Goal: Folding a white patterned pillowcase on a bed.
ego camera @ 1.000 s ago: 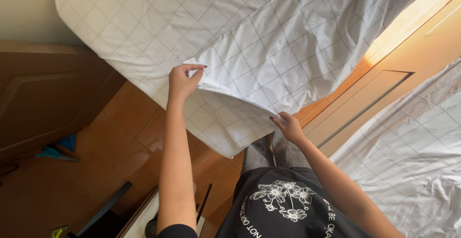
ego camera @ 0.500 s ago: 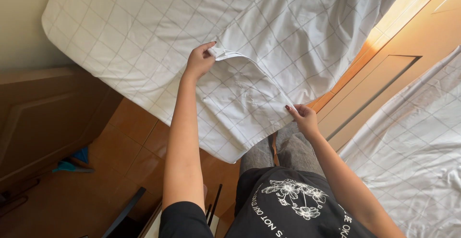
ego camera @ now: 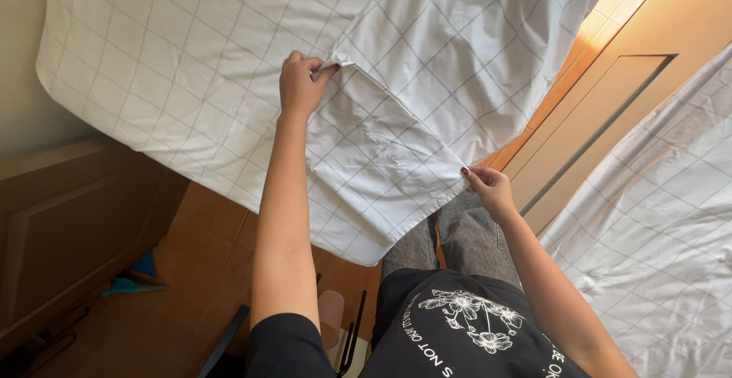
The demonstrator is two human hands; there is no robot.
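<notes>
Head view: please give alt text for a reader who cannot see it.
A person's left hand and right hand each pinch an edge of a white grid-patterned sheet, holding it over a mattress in matching fabric. Below are a tiled floor and a wooden cabinet.

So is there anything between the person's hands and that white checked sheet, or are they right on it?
Nothing visible stands between them. The left hand pinches a corner of the white checked sheet directly, and the right hand grips its edge lower down. The stretch of sheet between the two hands lies bare on the mattress.
</notes>
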